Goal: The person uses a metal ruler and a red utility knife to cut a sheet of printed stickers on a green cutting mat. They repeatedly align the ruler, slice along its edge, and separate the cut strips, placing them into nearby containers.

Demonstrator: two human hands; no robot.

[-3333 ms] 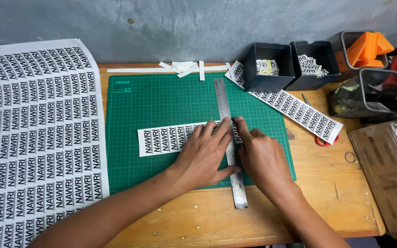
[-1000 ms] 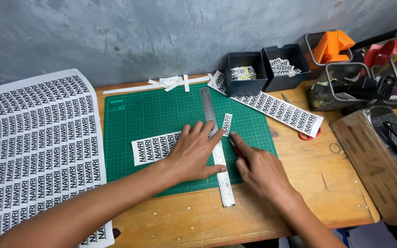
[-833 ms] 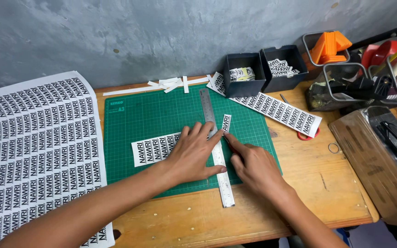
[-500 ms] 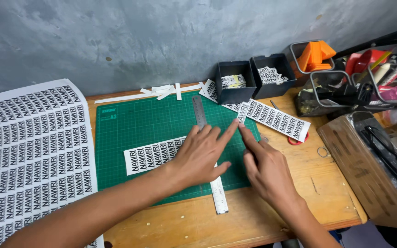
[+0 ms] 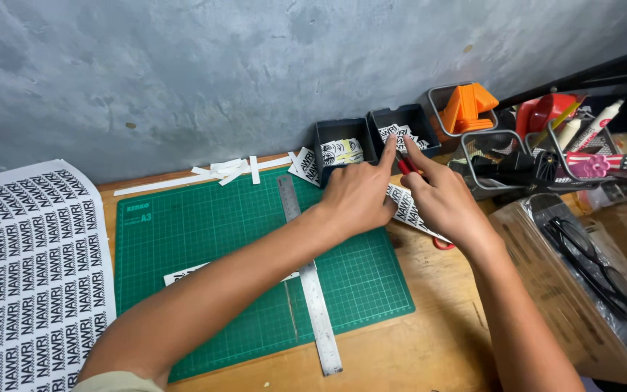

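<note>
head view, lower left of the frame: a large printed label sheet (image 5: pixel 27 268) lies on the bench (image 5: pixel 429 341) beside the green cutting mat (image 5: pixel 205 232). a cut label strip (image 5: pixel 183 274) lies across the mat, mostly hidden under the forearm, and the steel ruler (image 5: pixel 310 283) runs long-axis from upper centre down to the mat's front edge, untouched. paper offcuts (image 5: pixel 219 173) sit along the wall. at upper centre both hands meet over the right of two dark boxes (image 5: pixel 382 122). the left hand (image 5: pixel 357 192) has its forefinger stretched to the box rim; whether its grip pinches a small label i cannot tell. the right hand (image 5: pixel 440 199), nearer the box, is clenched on a red-handled cutter (image 5: pixel 408 165). another label strip (image 5: pixel 408 210) lies under them. wire baskets (image 5: pixel 506 163) crowd the right; open room is back over the mat.
</note>
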